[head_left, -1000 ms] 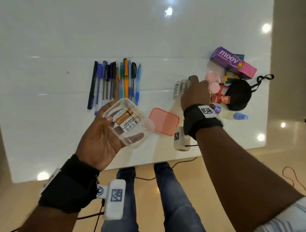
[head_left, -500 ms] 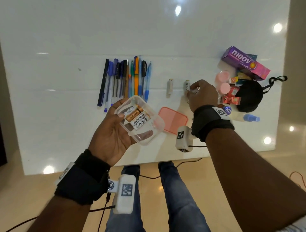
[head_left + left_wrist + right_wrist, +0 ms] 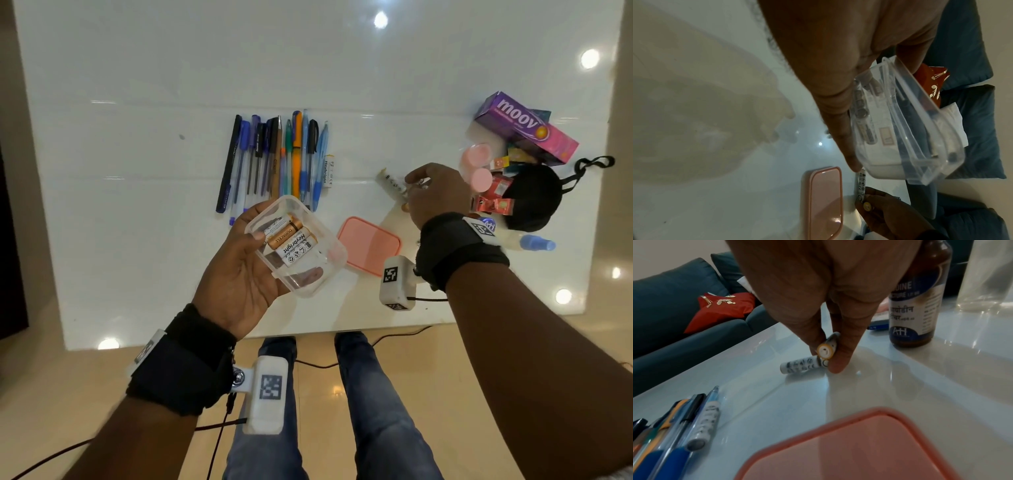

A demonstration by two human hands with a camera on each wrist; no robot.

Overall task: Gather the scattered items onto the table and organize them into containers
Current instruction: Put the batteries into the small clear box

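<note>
My left hand grips a clear plastic container above the table's near edge; three batteries lie inside it. That container fills the left wrist view. My right hand pinches a gold-ended battery between thumb and fingers just above the white table. A white battery lies on the table touching the thumb tip. Another white battery rests against the right side of the row of pens.
A pink lid lies flat between my hands. Behind my right hand are a brown bottle, pink caps, a black mask, small red packets and a purple box. A blue-capped bottle lies near the right edge.
One white battery has rolled left and now lies beside the pens. My right hand has drawn back slightly and lifted a gold-ended battery. The left hand still holds the container.
</note>
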